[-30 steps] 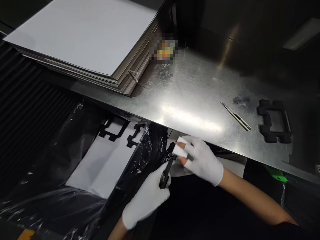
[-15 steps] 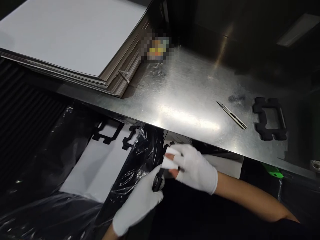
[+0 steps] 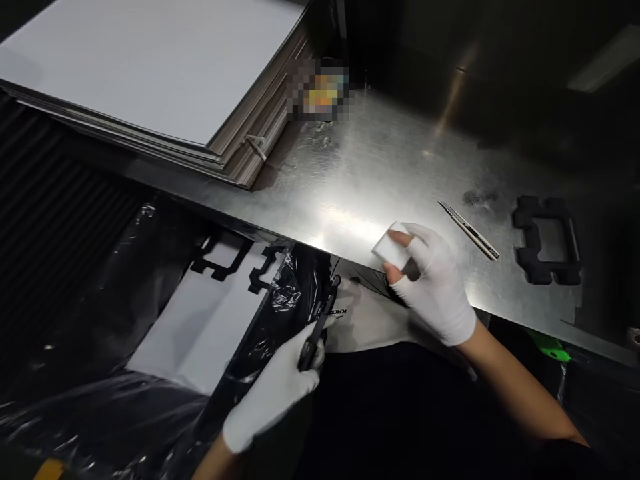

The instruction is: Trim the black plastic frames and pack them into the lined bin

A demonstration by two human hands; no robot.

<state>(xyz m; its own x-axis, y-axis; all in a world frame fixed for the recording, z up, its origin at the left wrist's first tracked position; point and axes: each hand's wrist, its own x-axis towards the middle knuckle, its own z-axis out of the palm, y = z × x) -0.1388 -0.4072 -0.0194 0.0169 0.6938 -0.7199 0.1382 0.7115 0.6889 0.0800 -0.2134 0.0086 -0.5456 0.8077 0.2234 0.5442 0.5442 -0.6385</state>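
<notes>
My left hand (image 3: 275,383), in a white glove, is closed around a black frame-like part (image 3: 320,327), turned nearly edge-on and tilted up toward the table. Thumb and finger of my right hand (image 3: 435,287), bare at the tips out of a white glove, pinch a small white folded pad (image 3: 391,248). That hand is over the table's front edge, apart from the black part. To its right on the metal lies a utility knife (image 3: 470,231). Beyond the knife rests a black notched frame (image 3: 528,243), lying flat.
A stack of large white sheets (image 3: 150,67) sits at the back left of the metal table (image 3: 350,200). Below the edge, black notched frames (image 3: 219,272) lie on a white sheet (image 3: 195,333) amid black plastic film (image 3: 100,400). A green object (image 3: 553,348) is at right.
My right hand has moved up and to the right with the white pad, away from the black part. My left hand still holds the part, which now shows more of its length.
</notes>
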